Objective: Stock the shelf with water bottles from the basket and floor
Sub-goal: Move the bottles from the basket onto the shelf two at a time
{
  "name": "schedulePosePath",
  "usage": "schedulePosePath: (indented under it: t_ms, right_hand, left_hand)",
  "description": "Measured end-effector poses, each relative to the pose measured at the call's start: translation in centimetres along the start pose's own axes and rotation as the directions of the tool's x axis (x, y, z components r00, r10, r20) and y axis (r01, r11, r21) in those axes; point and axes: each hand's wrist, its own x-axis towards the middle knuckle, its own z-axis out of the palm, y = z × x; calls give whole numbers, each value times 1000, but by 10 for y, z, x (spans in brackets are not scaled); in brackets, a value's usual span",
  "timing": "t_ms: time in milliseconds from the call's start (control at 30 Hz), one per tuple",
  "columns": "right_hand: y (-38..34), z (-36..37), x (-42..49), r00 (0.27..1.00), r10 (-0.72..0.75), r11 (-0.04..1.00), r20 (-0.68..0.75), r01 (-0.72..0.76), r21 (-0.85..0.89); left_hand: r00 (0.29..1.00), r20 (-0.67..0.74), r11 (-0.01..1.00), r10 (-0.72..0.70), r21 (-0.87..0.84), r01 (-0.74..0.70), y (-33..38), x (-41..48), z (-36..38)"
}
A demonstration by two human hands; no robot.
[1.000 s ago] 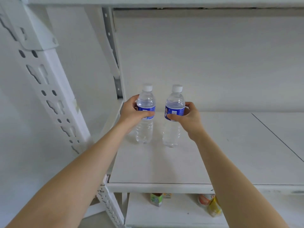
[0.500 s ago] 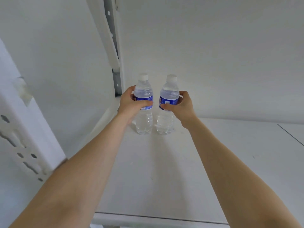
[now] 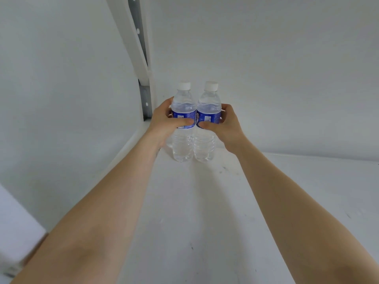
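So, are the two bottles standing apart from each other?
No, the left bottle and the right bottle touch side by side at their labels.

Two bottles stand upright, side by side and touching, at the rear left of the shelf board [image 3: 194,212]; left bottle [image 3: 183,103] held in the left hand [image 3: 162,124]; right bottle [image 3: 209,103] in the right hand [image 3: 227,126]; rear upright post [image 3: 146,103] just left of and behind the left hand; wall [image 3: 266,78] behind both.
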Motion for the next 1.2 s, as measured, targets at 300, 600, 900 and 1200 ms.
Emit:
schedulePosePath:
  t_ms: [300, 600, 900, 1200]
  right_hand:
    - [0, -3, 0, 998, 33, 999, 45, -31, -38]
    - [-5, -5, -9, 999, 33, 985, 35, -27, -169]
    - [-17, -17, -52, 996, -57, 876, -71, 16, -482]
    - [-36, -40, -147, 956, -291, 372, 18, 131, -919]
  left_hand:
    - [999, 3, 999, -32, 16, 32, 1, -5, -2]
    - [996, -41, 993, -84, 79, 87, 14, -24, 0]
    - [976, -218, 917, 16, 393, 73, 15, -54, -1]
    - [967, 23, 435, 255, 890, -136, 14, -169, 4]
